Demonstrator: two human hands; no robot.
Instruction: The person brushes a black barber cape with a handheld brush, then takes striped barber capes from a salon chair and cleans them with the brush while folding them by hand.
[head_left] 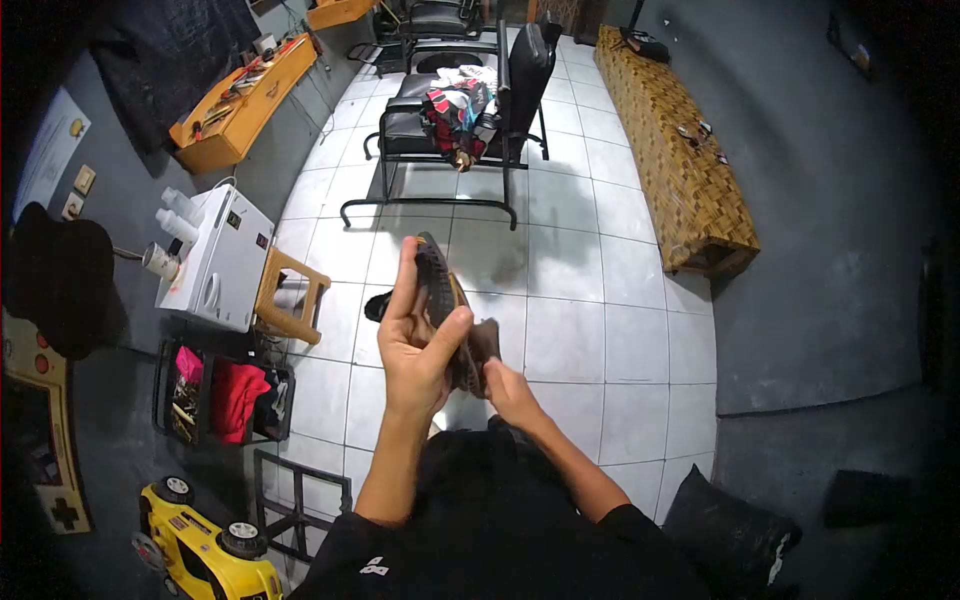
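A brown shoe with a dark, ridged sole [436, 280] is held up in front of my body, its sole edge turned toward my left palm. My left hand [412, 352] supports it from the left, fingers stretched along the sole and the thumb pressed across it. My right hand [513, 396] is closed on its lower right end, by a brown flap; the fingertips are partly hidden. Whether that flap belongs to the shoe or is a separate cloth I cannot tell. Behind my left hand a small black object [377, 306] lies on the tiles.
Ahead stands a black chair [527, 85] with a heap of clothes [462, 110]. On the left are a small white fridge [232, 255], a wooden stool [312, 305], a black crate [205, 400] and a yellow toy car [200, 550]. A woven bench [680, 160] lines the right wall.
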